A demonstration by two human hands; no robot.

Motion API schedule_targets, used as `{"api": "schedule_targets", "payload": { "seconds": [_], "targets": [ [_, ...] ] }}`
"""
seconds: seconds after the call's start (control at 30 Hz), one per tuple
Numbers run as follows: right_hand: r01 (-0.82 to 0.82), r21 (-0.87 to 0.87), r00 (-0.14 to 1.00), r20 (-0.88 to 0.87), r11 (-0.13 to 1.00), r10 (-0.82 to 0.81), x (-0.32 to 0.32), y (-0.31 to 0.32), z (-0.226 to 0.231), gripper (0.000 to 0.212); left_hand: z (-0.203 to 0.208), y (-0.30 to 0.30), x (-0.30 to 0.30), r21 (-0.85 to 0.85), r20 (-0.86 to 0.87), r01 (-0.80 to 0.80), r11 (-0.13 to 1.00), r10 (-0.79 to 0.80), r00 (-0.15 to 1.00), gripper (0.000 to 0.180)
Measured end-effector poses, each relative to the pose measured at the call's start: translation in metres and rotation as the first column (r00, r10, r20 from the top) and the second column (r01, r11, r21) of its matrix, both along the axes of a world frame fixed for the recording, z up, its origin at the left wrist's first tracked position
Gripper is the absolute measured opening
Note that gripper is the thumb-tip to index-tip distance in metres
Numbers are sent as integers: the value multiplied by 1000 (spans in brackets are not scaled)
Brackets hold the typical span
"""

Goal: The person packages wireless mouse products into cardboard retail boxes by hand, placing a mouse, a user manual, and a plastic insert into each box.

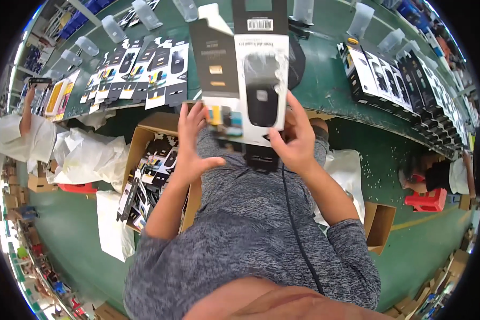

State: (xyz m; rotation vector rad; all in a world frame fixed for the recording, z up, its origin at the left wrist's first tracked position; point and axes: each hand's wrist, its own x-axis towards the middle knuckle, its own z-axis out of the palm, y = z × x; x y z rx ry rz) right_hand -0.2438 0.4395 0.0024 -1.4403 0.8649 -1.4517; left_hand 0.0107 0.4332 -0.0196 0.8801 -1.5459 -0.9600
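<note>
A black and white printed carton is raised in front of me, its top flaps standing open. One broad side has a picture of a dark rounded device. My right hand is closed on the carton's lower right edge, thumb on the printed front and fingers behind it. Beside the carton's left edge is my left hand, thumb stretched away and fingers apart. Whether its fingertips touch the carton is hard to make out. The inside of the carton is hidden.
Flat cartons overlap on the green table at left; filled-out boxes stand in rows at right. Translucent containers line the back. A cardboard box of cartons sits by my left side. Other people work at both sides.
</note>
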Motion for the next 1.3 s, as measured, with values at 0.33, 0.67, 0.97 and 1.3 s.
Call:
{"api": "schedule_targets", "payload": {
  "seconds": [0.33,0.67,0.97,1.3],
  "targets": [
    [-190,-561,732,-628,806,-264,1,26,-15,60,18,-48,-65,-229,-425,334,914,-402,811,171],
    [-221,-582,861,-493,782,-124,-3,-32,96,81,30,-67,-72,-183,-188,714,676,-737,650,160],
    [-295,-372,477,-855,880,-202,-60,-35,127,38,33,-66,-64,155,-120,424,892,-409,904,141],
    [-411,269,896,-58,871,440,-40,-4,-17,113,4,-69,-107,47,-656,257,965,-164,737,140]
  ]
}}
